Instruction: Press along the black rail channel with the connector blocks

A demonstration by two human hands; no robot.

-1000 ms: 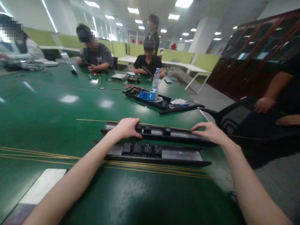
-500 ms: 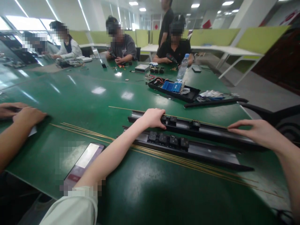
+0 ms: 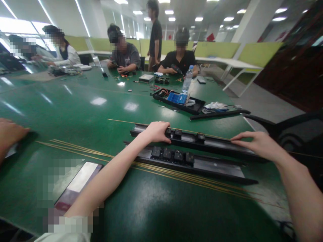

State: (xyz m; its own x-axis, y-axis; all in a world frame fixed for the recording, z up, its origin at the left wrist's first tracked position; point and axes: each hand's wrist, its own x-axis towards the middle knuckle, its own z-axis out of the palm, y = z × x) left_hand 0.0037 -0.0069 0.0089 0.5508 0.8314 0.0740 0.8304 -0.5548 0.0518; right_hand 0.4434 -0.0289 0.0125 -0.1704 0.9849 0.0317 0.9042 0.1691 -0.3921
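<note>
My left hand (image 3: 157, 132) is closed over the far black channel (image 3: 217, 144), fingers behind it and thumb on its near side. Small black blocks (image 3: 200, 137) sit inside this channel, some partly hidden by the hand. A thin golden rod (image 3: 123, 121) runs along its far edge. My right hand (image 3: 259, 143) pinches that rod near the channel's right part. Closer to me lies a second black channel (image 3: 219, 168), holding several black blocks (image 3: 167, 154) in a row. Several more thin golden rods (image 3: 83, 151) lie along its near side, passing under my left forearm.
A phone (image 3: 78, 183) lies left of my left forearm. Beyond the channels are a black tray (image 3: 194, 108) with a blue item, gloves (image 3: 215, 107), a black strip (image 3: 219, 115) and a bottle (image 3: 188, 80). Another person's hand (image 3: 12, 134) rests at left. Several people are around the table.
The whole view has shifted, so the table and hands appear further left. Both hands keep their places on the channel and rod. The neighbouring person's hands have partly left the view.
</note>
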